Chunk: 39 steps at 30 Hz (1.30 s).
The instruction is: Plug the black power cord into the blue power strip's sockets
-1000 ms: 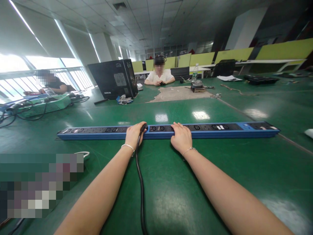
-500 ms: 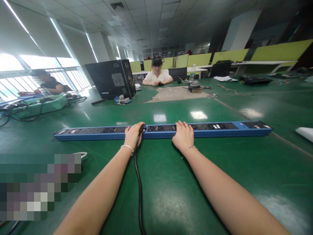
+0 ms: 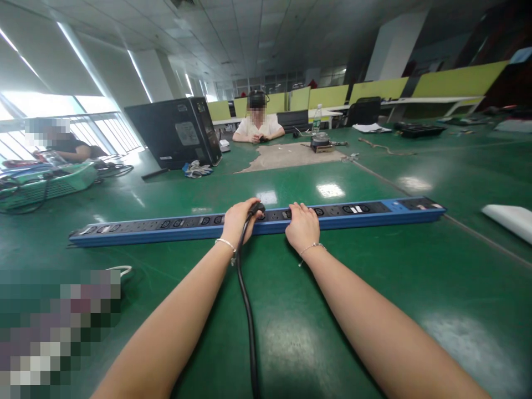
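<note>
Far left, a light-green perforated plastic basket (image 3: 62, 187) holding dark cables sits on the glossy green tabletop (image 3: 415, 266). Right of it stands a black box-shaped computer tower (image 3: 174, 136), tilted in view, with grey-and-blue fabric gloves (image 3: 197, 169) just in front. Nearer, a long blue power strip with a black socketed top face (image 3: 272, 227) lies crosswise on the tabletop, its left end slightly closer to the viewer. Hands are apart, both at the strip. Left hand (image 3: 238, 221): closed round a black moulded plug (image 3: 257, 208) over the strip's middle; seating in a socket cannot be told. A black flexible cable (image 3: 249, 310) trails from the plug toward the viewer. Right hand (image 3: 303, 227): clasped on the strip, fingers across its top. Far right, a smooth white object (image 3: 507, 223), partly out of frame, lies well apart from both hands.
</note>
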Motion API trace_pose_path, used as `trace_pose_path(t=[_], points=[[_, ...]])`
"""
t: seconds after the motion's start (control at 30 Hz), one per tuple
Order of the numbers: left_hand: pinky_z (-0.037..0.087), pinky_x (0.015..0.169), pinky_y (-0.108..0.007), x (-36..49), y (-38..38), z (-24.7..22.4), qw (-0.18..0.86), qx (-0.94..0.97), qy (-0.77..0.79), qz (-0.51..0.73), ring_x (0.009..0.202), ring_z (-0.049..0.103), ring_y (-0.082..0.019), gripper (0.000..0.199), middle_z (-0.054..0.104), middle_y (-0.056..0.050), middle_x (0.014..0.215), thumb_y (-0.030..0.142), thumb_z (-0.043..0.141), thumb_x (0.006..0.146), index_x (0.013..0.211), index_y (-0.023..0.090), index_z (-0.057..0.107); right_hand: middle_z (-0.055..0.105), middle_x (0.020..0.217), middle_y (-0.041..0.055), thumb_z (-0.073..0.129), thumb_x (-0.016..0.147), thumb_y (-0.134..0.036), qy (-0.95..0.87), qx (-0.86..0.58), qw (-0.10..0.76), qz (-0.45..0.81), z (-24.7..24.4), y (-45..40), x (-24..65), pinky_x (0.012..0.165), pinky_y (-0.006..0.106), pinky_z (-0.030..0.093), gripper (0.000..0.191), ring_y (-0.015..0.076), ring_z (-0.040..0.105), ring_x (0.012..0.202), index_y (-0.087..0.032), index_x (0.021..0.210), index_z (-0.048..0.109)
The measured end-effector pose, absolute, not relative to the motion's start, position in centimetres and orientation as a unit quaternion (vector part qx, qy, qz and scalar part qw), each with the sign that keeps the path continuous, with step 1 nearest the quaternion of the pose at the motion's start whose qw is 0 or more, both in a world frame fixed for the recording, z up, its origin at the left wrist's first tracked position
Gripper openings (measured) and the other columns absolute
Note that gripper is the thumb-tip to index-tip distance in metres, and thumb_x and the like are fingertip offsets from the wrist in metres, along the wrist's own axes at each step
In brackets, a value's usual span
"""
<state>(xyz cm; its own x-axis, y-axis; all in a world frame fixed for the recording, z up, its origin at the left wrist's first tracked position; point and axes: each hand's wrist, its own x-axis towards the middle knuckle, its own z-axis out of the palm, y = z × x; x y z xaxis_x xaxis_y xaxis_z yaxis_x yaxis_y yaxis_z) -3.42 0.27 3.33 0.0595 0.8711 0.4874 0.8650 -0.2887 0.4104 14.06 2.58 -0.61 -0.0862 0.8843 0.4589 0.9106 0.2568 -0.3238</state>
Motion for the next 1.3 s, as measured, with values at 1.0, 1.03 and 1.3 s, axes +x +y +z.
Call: trace_pose_path(t=[1.0, 1.03, 1.3], points=[[0.028, 0.099, -0.047, 1.8, 0.3, 3.6, -0.112, 0.737, 0.638, 0.192, 0.106, 0.054, -0.021, 0.029, 0.068, -0.005, 0.102, 0.027, 0.039, 0.089, 0.111, 0.03, 0.058, 0.056, 0.126, 0.0141, 0.043, 0.07, -0.008, -0.725, -0.557, 0.404, 0.025, -0.1, 2.4, 13.8, 0.103, 0.039, 0.032, 0.052, 0.0231, 0.049, 0.118, -0.007, 0.12, 0.055], [0.028, 0.099, -0.048, 1.8, 0.3, 3.6, -0.115, 0.737, 0.639, 0.188, 0.106, 0.054, -0.021, 0.03, 0.068, -0.004, 0.102, 0.025, 0.038, 0.089, 0.111, 0.03, 0.057, 0.056, 0.126, 0.0135, 0.042, 0.069, -0.008, -0.738, -0.525, 0.423, 0.031, 0.0, 2.3, 13.7, 0.103, 0.037, 0.034, 0.053, 0.0214, 0.05, 0.117, -0.007, 0.121, 0.054], [0.025, 0.105, -0.047, 0.0, -0.9, 0.9, -0.121, 0.755, 0.617, 0.188, 0.126, 0.042, -0.022, 0.043, 0.053, -0.01, 0.131, 0.029, 0.036, 0.088, 0.13, 0.019, 0.041, 0.049, 0.134, 0.0091, 0.04, 0.082, -0.015, -0.83, -0.397, 0.39, 0.028, -0.1, 2.0, 13.0, 0.102, 0.031, 0.037, 0.047, 0.0153, 0.046, 0.121, -0.015, 0.128, 0.049]])
